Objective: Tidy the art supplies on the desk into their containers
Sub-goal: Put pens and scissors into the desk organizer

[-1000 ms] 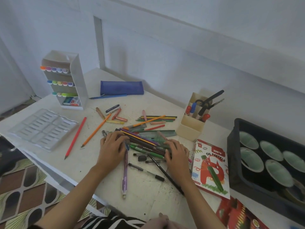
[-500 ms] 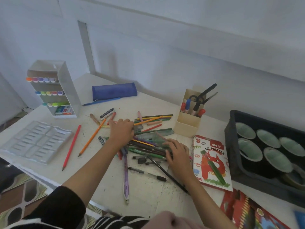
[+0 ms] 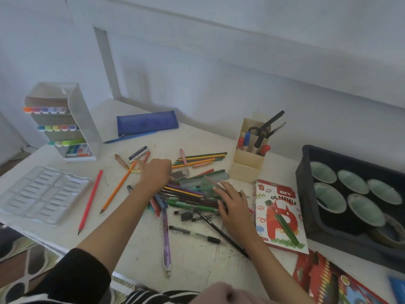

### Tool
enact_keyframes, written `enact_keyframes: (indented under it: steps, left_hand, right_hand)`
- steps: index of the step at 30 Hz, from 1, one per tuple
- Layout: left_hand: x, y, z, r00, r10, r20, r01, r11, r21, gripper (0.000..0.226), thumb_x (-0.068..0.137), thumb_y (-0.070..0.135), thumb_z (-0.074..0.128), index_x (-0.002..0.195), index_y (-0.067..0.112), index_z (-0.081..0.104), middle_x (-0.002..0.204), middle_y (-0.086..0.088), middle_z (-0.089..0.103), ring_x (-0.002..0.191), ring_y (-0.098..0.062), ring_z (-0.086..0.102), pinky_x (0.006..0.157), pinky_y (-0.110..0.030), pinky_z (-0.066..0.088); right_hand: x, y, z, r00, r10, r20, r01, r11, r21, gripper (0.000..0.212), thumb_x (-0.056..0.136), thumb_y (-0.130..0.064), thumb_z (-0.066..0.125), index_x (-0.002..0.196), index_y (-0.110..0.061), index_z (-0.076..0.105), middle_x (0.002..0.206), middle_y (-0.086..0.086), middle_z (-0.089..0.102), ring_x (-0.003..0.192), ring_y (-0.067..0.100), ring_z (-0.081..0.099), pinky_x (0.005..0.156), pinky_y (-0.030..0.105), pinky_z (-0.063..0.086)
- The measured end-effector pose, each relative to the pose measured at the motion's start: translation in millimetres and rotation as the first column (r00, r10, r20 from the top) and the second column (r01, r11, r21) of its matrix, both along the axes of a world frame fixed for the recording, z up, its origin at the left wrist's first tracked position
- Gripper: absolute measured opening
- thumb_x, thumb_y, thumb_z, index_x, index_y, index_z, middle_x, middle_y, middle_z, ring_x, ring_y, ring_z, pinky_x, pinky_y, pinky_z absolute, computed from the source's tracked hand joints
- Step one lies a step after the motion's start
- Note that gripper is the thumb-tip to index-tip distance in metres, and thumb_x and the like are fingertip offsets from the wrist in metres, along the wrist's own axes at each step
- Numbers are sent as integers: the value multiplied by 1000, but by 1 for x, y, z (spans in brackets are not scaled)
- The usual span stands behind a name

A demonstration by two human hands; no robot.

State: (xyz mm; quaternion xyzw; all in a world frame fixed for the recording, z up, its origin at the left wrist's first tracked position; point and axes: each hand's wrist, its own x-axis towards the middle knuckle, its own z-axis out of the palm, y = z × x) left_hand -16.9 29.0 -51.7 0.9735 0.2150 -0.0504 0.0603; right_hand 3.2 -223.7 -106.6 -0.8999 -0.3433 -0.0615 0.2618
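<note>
A heap of pens and coloured pencils (image 3: pixel 188 196) lies mid-desk. My right hand (image 3: pixel 232 200) rests flat on its right end, fingers spread over a green ruler. My left hand (image 3: pixel 156 174) reaches past the heap's far left side, knuckles up. Its fingers bend down onto the desk beside a yellow crayon (image 3: pixel 134 171) and other loose crayons, and I see nothing gripped. A beige pen holder (image 3: pixel 245 170) with scissors and markers stands behind the heap. A blue pencil case (image 3: pixel 146 122) lies at the back.
A white marker rack (image 3: pixel 65 119) stands back left, with a clear plastic tray (image 3: pixel 43 194) in front of it. Red pencil (image 3: pixel 91 200) and orange pencil (image 3: pixel 118 189) lie loose. Oil pastels box (image 3: pixel 278 213), black tray (image 3: pixel 303 194) of cups and a pencil box (image 3: pixel 328 281) fill the right.
My left hand left the heap and moved forward and left toward the loose crayons. My right hand stayed on the heap.
</note>
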Motion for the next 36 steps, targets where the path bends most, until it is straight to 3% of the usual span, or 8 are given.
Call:
enact_keyframes:
  steps: [8,12,15,19,23,26,31,36]
  left_hand:
    - [-5,-3,12,949,57,312,-19,992,-121,6,90,24,60,96,23,58,99,8,64,101,-20,56,90,-39,26]
    - [-4,-9,26,827,39,561,233,884,-405,10,81,17,71,88,18,65,86,5,67,82,-20,61,77,-36,44]
    - [2,-30,37,755,-142,640,458,813,-359,7,78,16,72,84,18,70,81,0,66,79,-19,60,76,-38,49]
    - [19,-59,50,689,-202,696,575,737,-355,11,76,11,74,87,13,74,80,-3,66,75,-17,61,73,-30,49]
    - [31,-80,61,645,-128,753,607,685,-403,24,80,7,72,103,10,70,93,4,60,86,-12,56,79,-23,51]
    - [33,-86,61,580,-66,812,577,737,-353,39,85,12,69,122,17,60,111,6,56,101,-9,49,87,-18,40]
    - [32,-83,48,608,-25,793,525,762,-379,22,88,6,62,105,18,68,99,14,53,93,-9,51,80,-15,38]
    - [19,-83,36,668,-75,740,531,745,-404,19,86,-2,61,91,14,71,93,12,56,91,-2,51,88,1,24]
  right_hand:
    - [-1,1,5,999,-22,-32,25,994,108,35,92,-8,51,124,-20,57,134,-5,49,126,7,38,113,50,23]
    - [10,9,25,996,-36,82,13,963,269,35,86,-4,60,120,-11,59,125,4,56,117,14,48,97,42,47]
    - [21,23,58,978,-76,193,21,962,273,43,87,-30,53,126,-12,55,125,1,56,115,13,46,96,28,42]
    - [42,29,82,919,-41,393,-10,992,126,33,83,-34,58,107,-14,67,96,-1,65,91,19,51,73,39,48]
    - [60,18,97,943,-22,332,-36,985,169,17,74,-8,76,88,-6,68,81,5,63,76,21,56,67,34,50]
    - [68,0,106,963,-141,231,89,971,220,12,82,-11,70,92,-8,64,86,2,60,70,12,55,64,20,48]
    - [81,-27,115,864,-501,-48,468,765,442,26,90,-15,60,114,-9,52,95,-4,53,78,11,52,70,22,44]
    - [100,-32,121,824,-544,-158,546,688,478,30,92,-13,57,119,-7,46,98,-2,51,84,13,54,69,18,41]
